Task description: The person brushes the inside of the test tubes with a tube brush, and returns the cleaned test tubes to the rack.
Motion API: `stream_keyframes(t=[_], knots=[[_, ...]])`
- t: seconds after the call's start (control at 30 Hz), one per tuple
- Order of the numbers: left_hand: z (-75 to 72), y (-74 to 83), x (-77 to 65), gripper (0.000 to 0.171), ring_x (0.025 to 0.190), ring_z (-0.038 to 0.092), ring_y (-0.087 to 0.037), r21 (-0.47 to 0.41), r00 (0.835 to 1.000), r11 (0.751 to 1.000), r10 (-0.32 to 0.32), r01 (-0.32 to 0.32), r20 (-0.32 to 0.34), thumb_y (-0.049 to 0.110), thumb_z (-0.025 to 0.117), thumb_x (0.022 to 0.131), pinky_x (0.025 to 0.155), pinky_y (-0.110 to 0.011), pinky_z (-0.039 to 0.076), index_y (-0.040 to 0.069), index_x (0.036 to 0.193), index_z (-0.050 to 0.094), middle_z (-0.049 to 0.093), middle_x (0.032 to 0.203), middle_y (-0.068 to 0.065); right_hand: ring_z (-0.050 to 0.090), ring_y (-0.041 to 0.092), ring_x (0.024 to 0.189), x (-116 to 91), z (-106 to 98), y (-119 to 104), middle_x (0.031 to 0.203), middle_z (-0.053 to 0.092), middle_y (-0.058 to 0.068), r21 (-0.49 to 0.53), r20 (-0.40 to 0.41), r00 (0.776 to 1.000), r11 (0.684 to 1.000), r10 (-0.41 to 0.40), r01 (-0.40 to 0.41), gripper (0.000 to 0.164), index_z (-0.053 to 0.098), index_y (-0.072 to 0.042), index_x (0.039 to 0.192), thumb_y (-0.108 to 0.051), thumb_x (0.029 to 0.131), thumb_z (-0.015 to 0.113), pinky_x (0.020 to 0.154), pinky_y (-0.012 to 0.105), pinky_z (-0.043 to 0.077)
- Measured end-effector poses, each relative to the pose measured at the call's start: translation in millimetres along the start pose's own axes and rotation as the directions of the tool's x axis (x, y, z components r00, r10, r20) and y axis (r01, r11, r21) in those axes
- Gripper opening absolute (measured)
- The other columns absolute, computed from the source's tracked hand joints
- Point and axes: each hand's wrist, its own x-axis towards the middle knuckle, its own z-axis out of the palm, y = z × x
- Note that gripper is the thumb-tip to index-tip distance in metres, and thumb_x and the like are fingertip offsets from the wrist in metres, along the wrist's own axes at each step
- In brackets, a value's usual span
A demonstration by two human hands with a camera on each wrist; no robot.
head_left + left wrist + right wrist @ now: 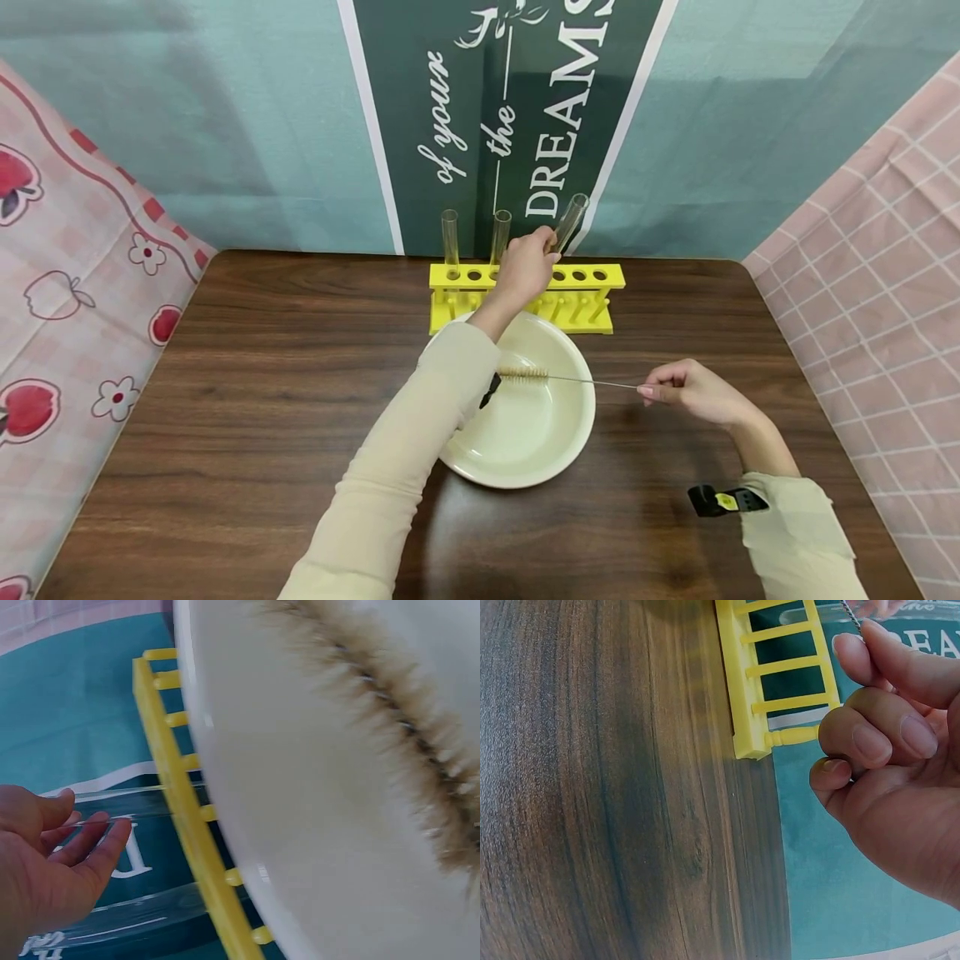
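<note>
My left hand [527,265] pinches a clear glass test tube [573,218] above the yellow test tube rack [439,325]. That tube leans to the right; whether its lower end sits in a hole is hidden behind the hand. Two more glass tubes, one at the left end [450,237] and another near the middle [501,232], stand upright in the rack. Between thumb and finger, my right hand [693,390] holds the thin wire handle of a test tube brush [525,374]. Its tan bristles are over the white basin [517,479], partly covered by my left sleeve.
Brown wood-grain table [300,350] lies under everything. The basin stands directly in front of the rack. Behind the rack hangs a teal cloth [285,133] with white lettering on a dark panel; pink patterned cloths border both sides.
</note>
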Motion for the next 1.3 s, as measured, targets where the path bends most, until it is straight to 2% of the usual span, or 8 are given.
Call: stream_keyframes(t=[0.23,0.37,0.5,0.67,0.93,1.1,1.3], knots=[[-15.9,12.9,-5.0,0.024,0.084,0.053,-0.015,-0.002,0.995,0.997,0.079,-0.079,-0.062,0.020,0.055,0.092,0.074,-0.026,0.043,0.009,0.113,0.056,0.058,0.095,-0.002,0.045,0.009,0.062,0.5,0.2,-0.8,0.067,0.056,-0.001,-0.001,-0.004,1.000,1.000,0.005,-0.005,0.017,0.063,-0.003,0.076,-0.010,0.090,0.056,0.054,0.030,0.040],[-26.4,19.9,-9.9,0.023,0.083,0.051,-0.015,-0.008,0.991,0.994,0.111,-0.112,-0.069,0.021,0.055,0.092,0.074,-0.026,0.042,0.009,0.112,0.056,0.056,0.090,-0.002,0.045,0.010,0.063,0.5,-0.1,0.6,0.068,0.056,0.000,-0.004,-0.001,1.000,1.000,0.009,-0.009,0.017,0.063,-0.002,0.077,-0.009,0.091,0.055,0.055,0.030,0.040],[-37.2,24.4,-15.6,0.023,0.079,0.050,-0.016,-0.001,0.990,0.991,0.132,-0.133,-0.051,0.021,0.054,0.092,0.071,-0.026,0.040,0.009,0.111,0.056,0.054,0.085,-0.002,0.045,0.011,0.063,0.9,-0.2,1.6,0.069,0.057,0.002,-0.005,0.001,1.000,1.000,0.016,-0.016,0.017,0.063,-0.001,0.078,-0.009,0.091,0.055,0.055,0.031,0.041],[-49.2,24.7,-25.1,0.021,0.076,0.048,-0.017,0.022,0.991,0.991,0.133,-0.133,0.003,0.021,0.054,0.092,0.068,-0.026,0.038,0.008,0.108,0.055,0.052,0.081,-0.003,0.046,0.012,0.064,1.1,0.0,1.1,0.070,0.058,0.004,0.000,0.001,1.000,1.000,0.030,-0.030,0.017,0.063,0.000,0.078,-0.009,0.091,0.055,0.056,0.031,0.041],[-76.4,14.1,-45.7,0.020,0.073,0.047,-0.018,0.005,0.991,0.992,0.127,-0.127,0.043,0.019,0.056,0.091,0.065,-0.026,0.038,0.005,0.105,0.055,0.051,0.080,-0.005,0.047,0.013,0.064,0.3,0.3,0.2,0.069,0.058,0.002,-0.009,-0.005,1.000,1.000,0.025,-0.025,0.019,0.063,0.000,0.077,-0.012,0.091,0.055,0.057,0.032,0.042],[-93.5,-0.4,-59.4,0.016,0.075,0.045,-0.020,0.011,0.988,0.989,0.145,-0.146,0.044,0.018,0.055,0.091,0.066,-0.028,0.036,0.004,0.101,0.053,0.047,0.078,-0.006,0.047,0.014,0.064,0.1,0.0,-0.7,0.070,0.058,0.006,-0.007,-0.006,1.000,1.000,0.030,-0.030,0.018,0.063,0.000,0.078,-0.011,0.091,0.055,0.057,0.031,0.041],[-111.6,-21.8,-77.8,0.014,0.080,0.044,-0.021,0.014,0.988,0.988,0.150,-0.151,0.047,0.013,0.056,0.091,0.069,-0.031,0.037,0.003,0.100,0.052,0.046,0.083,-0.008,0.047,0.014,0.064,-0.1,-0.3,-1.3,0.071,0.058,0.003,-0.008,-0.004,1.000,1.000,0.020,-0.020,0.017,0.063,-0.001,0.078,-0.009,0.091,0.055,0.057,0.031,0.041]])
